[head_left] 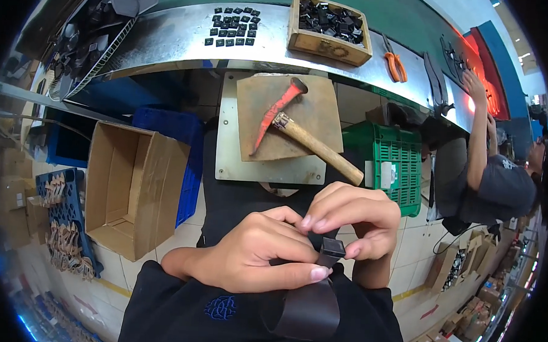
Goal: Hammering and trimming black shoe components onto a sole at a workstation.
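Observation:
My left hand (264, 253) is closed round a dark brown shoe heel (310, 313), its narrow square end upward and its curved, wider part below my thumb. A small black square heel tip (333, 247) sits at the upper end. Close over it, my right hand (360, 220) has its fingers bent and apart, the thumb beside the tip's edge and the fingertips near my left fingers. Beyond both hands, a hammer (315, 145) with a red head and wooden handle lies on a brown board (249, 103) atop a pale metal stand (225, 163).
Rows of black heel tips (231, 27) lie on the metal bench (170, 38), beside a wooden box (328, 48) of black pieces and orange-handled pliers (394, 60). A cardboard box (163, 197) stands left, a green crate (396, 164) right. Another person (499, 187) works at far right.

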